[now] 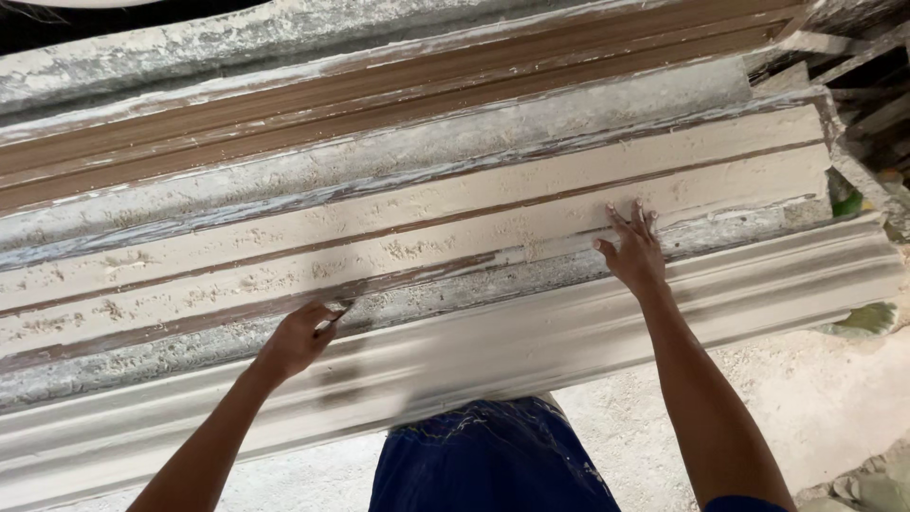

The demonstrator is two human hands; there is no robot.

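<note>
On the long moulding form [417, 237], coated with pale plaster | left hand [296, 339] closed, pinching a small dark tool [339, 310] at the groove | right hand [633, 254] spread flat on the plaster | blue trousers [488, 460] below.

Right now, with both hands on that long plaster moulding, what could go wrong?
1. The left hand pinches a small dark tool against the moulding. A slip might gouge the wet-looking beige surface or nick the fingers.
2. The right hand lies flat on the beige strip. Pressing hard could leave marks in it.
3. The person leans over the front edge, so the blue clothing may rub against it and smear it.
</note>
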